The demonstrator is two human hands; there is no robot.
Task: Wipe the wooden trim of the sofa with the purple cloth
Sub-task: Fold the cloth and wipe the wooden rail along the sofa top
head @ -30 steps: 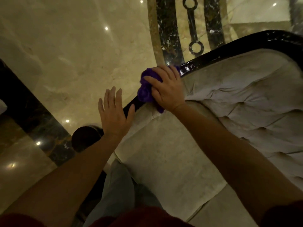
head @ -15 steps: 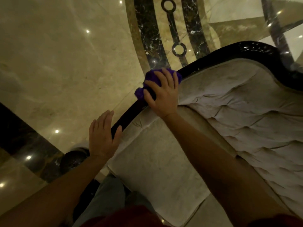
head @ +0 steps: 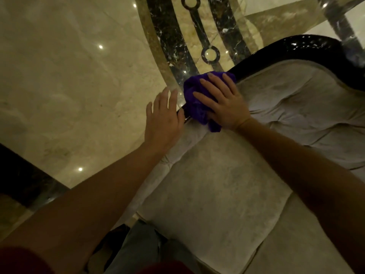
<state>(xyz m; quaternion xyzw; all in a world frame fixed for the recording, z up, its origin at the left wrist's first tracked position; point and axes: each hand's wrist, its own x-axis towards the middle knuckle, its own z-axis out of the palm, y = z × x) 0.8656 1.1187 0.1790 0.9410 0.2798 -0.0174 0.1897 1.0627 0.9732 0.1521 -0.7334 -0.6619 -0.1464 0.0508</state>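
Below, glossy beige marble floor [head: 69, 86] with black inlay surrounds the pale sofa [head: 217, 194]

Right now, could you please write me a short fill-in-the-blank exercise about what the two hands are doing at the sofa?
1. The right hand presses a bunched cloth of ____ colour onto the trim.
2. The glossy wooden trim of the sofa looks ____ in colour.
3. The left hand, resting beside the cloth, holds ____.

Missing words: purple; black; nothing
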